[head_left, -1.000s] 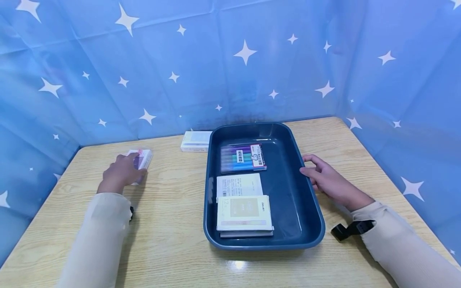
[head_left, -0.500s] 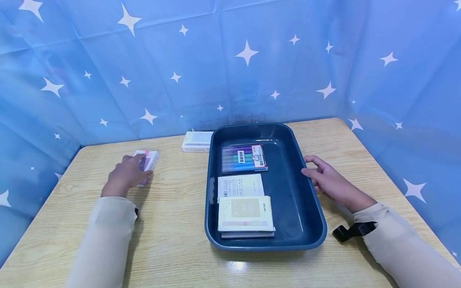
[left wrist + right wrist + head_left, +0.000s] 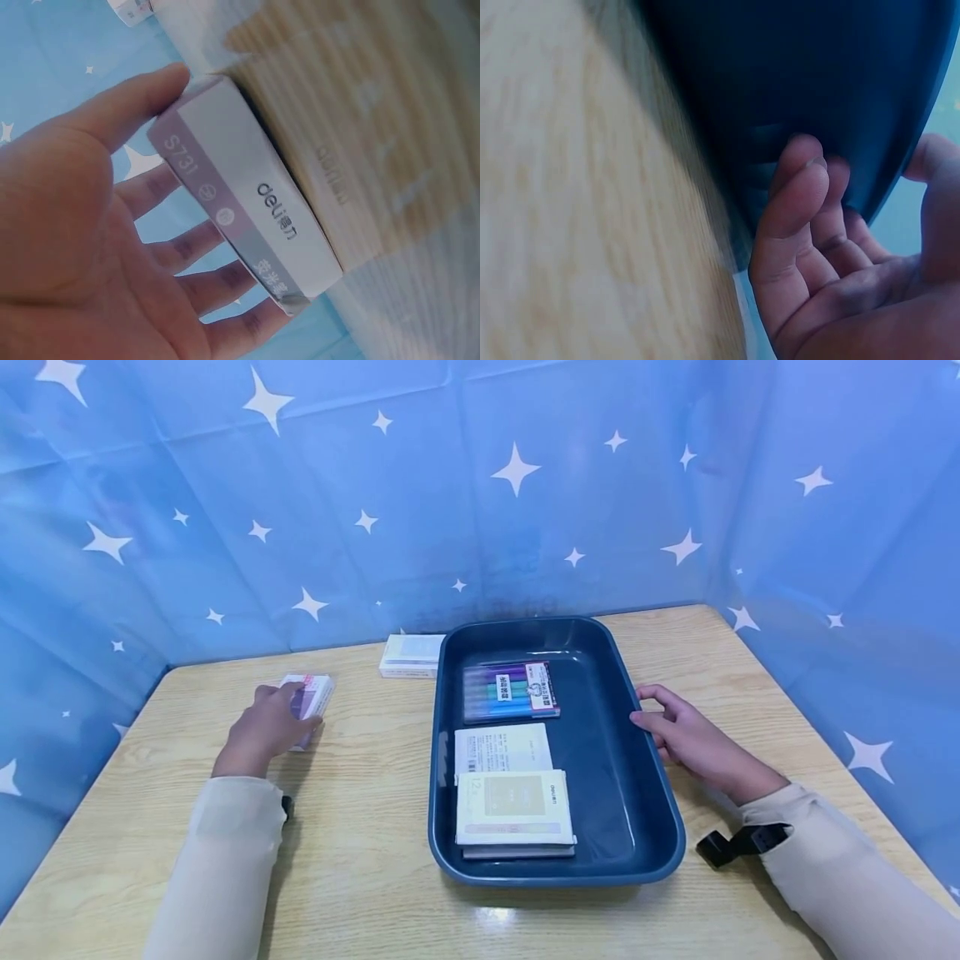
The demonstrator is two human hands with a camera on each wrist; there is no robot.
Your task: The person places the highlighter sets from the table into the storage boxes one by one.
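My left hand (image 3: 266, 722) grips a small white-and-purple highlighter box (image 3: 320, 697) at the left of the table. In the left wrist view, the thumb lies at one end of the highlighter box (image 3: 232, 172), with the fingers partly hidden behind it; printing on its side reads "deli" and "S731". My right hand (image 3: 690, 739) holds the right wall of a dark blue tray (image 3: 600, 777), thumb at the rim. From the right wrist view, curled fingers (image 3: 791, 199) rest against the outside of the tray (image 3: 780, 67).
Inside the tray lie a clear pack of coloured pens (image 3: 510, 691), a white printed box (image 3: 498, 747), and a cream box (image 3: 513, 808) overlapping it, stacked on something grey. Behind the tray's left corner sits another white box (image 3: 408, 656). A starry blue curtain (image 3: 420, 468) borders the wooden table (image 3: 360, 827).
My left hand and the highlighter box have shifted slightly to the right, mostly in the first half second. The right hand keeps its hold on the tray.
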